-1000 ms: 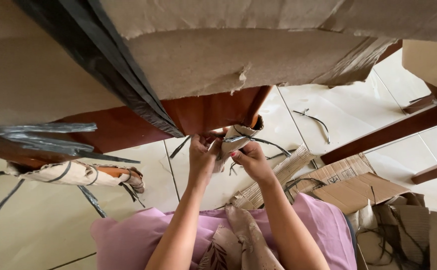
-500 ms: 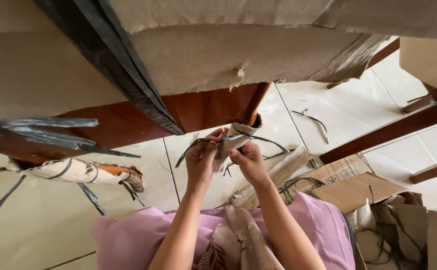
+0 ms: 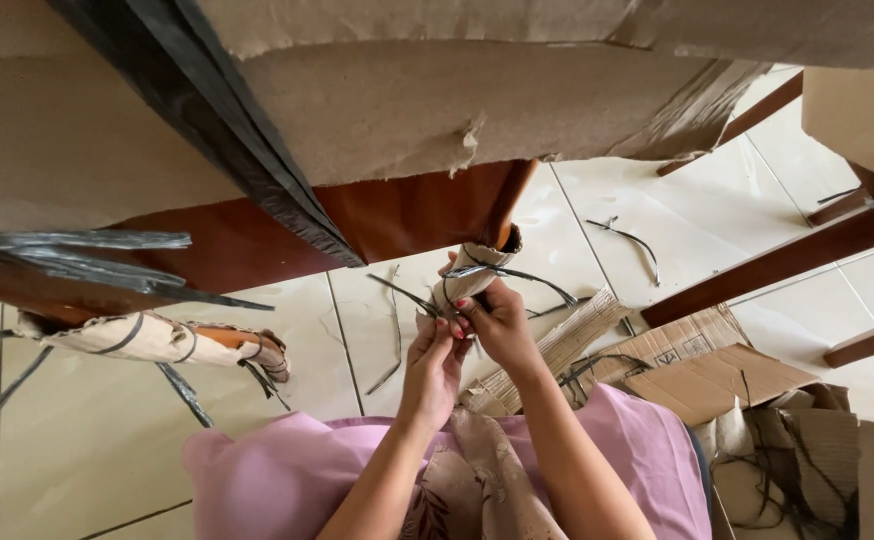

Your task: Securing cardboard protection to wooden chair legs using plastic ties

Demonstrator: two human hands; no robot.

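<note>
A reddish-brown wooden furniture leg (image 3: pixel 502 205) hangs down in front of me, its end wrapped in brown paper (image 3: pixel 472 272) tied with black plastic strap (image 3: pixel 517 272). My right hand (image 3: pixel 497 320) grips the wrapped end and the strap from below. My left hand (image 3: pixel 432 362) sits just beneath it, fingers pinched on the strap near the paper. Loose strap ends stick out to both sides.
A second paper-wrapped leg (image 3: pixel 157 338) lies at the left. Large brown paper and black plastic wrapping (image 3: pixel 257 170) cover the furniture above. Torn cardboard (image 3: pixel 707 370) and strap scraps (image 3: pixel 627 240) lie on the tiled floor at right, with other wooden legs (image 3: pixel 787 260).
Both hands have shifted slightly lower on the wrapped leg end. The strap ends now stick out wider to the sides.
</note>
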